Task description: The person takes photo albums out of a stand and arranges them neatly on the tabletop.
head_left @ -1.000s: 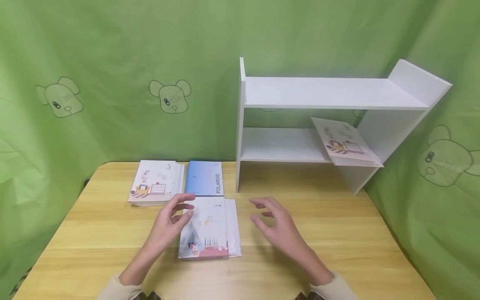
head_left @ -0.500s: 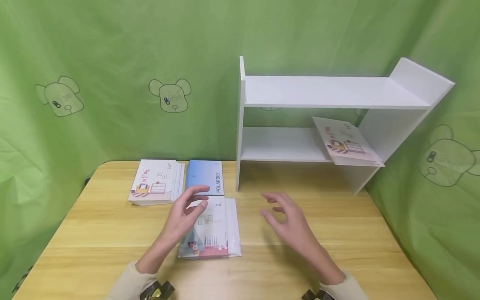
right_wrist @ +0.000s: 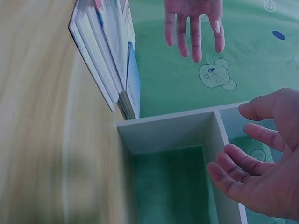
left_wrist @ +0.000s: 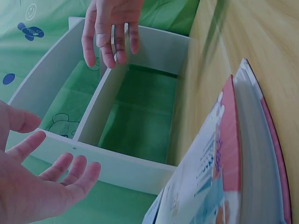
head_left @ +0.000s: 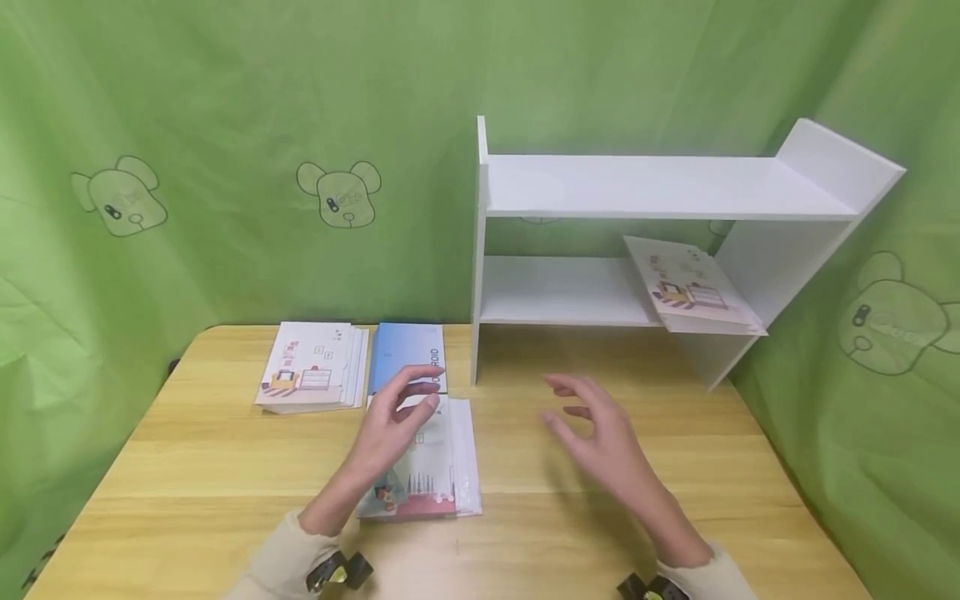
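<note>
My left hand [head_left: 396, 425] hovers over a stack of illustrated books [head_left: 427, 500], its fingers loosely bent and nothing in them. Apart from it, my right hand [head_left: 600, 433] hangs above the wooden table to the right of that stack, also holding nothing. Just behind the stack lies a blue book marked POLAROID [head_left: 405, 346], partly covered by the left fingers. In the left wrist view the near stack [left_wrist: 229, 154] shows its page edges and a pink-edged cover. Both palms face each other across a gap.
A white two-tier shelf [head_left: 667, 187] stands at the back right. One illustrated book [head_left: 690, 287] leans tilted on its lower board at the right. Another pile of books [head_left: 307, 367] lies at the table's back left. A green curtain [head_left: 247, 100] surrounds the table [head_left: 187, 483].
Both hands have drifted right and slightly away from me, the left from the stack's left side to over its top. The books and shelf have stayed in place.
</note>
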Motion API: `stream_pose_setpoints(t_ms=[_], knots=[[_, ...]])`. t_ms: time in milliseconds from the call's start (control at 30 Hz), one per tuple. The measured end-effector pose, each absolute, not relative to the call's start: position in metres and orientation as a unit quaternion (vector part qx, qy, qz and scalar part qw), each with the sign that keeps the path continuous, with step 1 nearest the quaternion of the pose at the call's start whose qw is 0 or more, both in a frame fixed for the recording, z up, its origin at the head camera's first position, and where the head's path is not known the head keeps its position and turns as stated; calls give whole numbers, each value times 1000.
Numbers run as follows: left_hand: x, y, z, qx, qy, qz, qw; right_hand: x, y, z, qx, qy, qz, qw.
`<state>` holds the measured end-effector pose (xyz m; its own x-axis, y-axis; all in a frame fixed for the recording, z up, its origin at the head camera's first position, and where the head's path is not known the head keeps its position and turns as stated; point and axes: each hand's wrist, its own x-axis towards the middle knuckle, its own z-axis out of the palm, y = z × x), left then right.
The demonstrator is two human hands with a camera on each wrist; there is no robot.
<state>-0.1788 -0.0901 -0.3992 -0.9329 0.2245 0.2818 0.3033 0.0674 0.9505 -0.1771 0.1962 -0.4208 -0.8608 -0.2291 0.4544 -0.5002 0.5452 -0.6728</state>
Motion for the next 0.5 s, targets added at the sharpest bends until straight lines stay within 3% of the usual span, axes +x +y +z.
stream_pose_setpoints(t_ms=[500], knots=[[-188,-62,-393,-220,-703,-674,54,-165,201,-374,193,-863,423,196]])
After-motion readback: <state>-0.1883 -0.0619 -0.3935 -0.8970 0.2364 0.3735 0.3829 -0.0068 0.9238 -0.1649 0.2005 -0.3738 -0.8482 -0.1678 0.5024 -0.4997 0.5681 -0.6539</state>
